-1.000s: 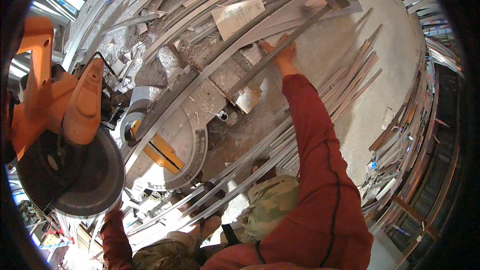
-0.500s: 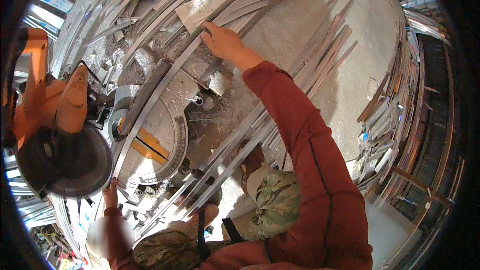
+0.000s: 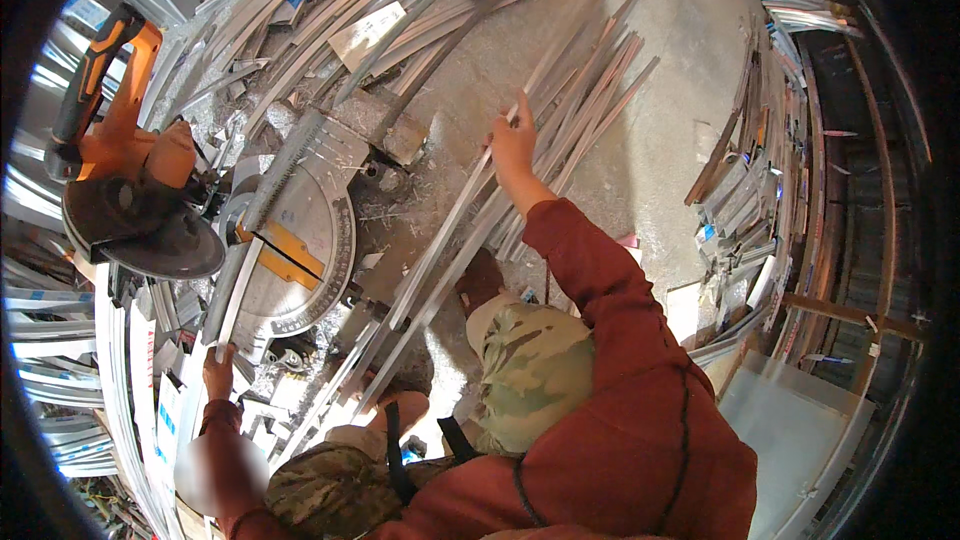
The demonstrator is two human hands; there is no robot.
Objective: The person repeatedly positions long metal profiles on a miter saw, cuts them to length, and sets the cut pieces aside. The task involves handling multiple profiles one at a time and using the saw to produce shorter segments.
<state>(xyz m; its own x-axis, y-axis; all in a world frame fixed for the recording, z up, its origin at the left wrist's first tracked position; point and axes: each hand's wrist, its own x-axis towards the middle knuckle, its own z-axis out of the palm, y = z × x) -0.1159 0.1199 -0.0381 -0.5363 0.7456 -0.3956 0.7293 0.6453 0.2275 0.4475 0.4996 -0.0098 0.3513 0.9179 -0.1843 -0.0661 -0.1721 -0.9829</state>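
Nearest, at the lower edge: camouflage trousers (image 3: 530, 370) over bent knees and a red sleeve (image 3: 610, 340) running up from the body toward the middle of the view. Low on the left, the left hand (image 3: 218, 372), fingers curled around the near end of a pale metal strip (image 3: 232, 290) — strip held, its length running up and across the round saw table (image 3: 310, 230) with its yellow insert, under the blade. Just above and to the left, an orange mitre saw (image 3: 125, 170), head raised, dark blade guard hanging over the table's left side. Scattered around the saw's base, metal shavings and short offcuts on the concrete floor (image 3: 660, 140).

Farther out, past the knees, a loose fan of long aluminium profiles (image 3: 440, 250) lying diagonally on the floor, from lower left to upper right. On that fan, the right hand (image 3: 513, 145), arm stretched out — fingers closed on one thin profile (image 3: 470, 190) near its upper part, profile slanting down toward the saw table, touching its neighbours.

Farthest, along the top and left rim, more stacked metal lengths (image 3: 300, 0) with a pale label card; on the right rim, racks (image 3: 760, 170) of bundled profiles.
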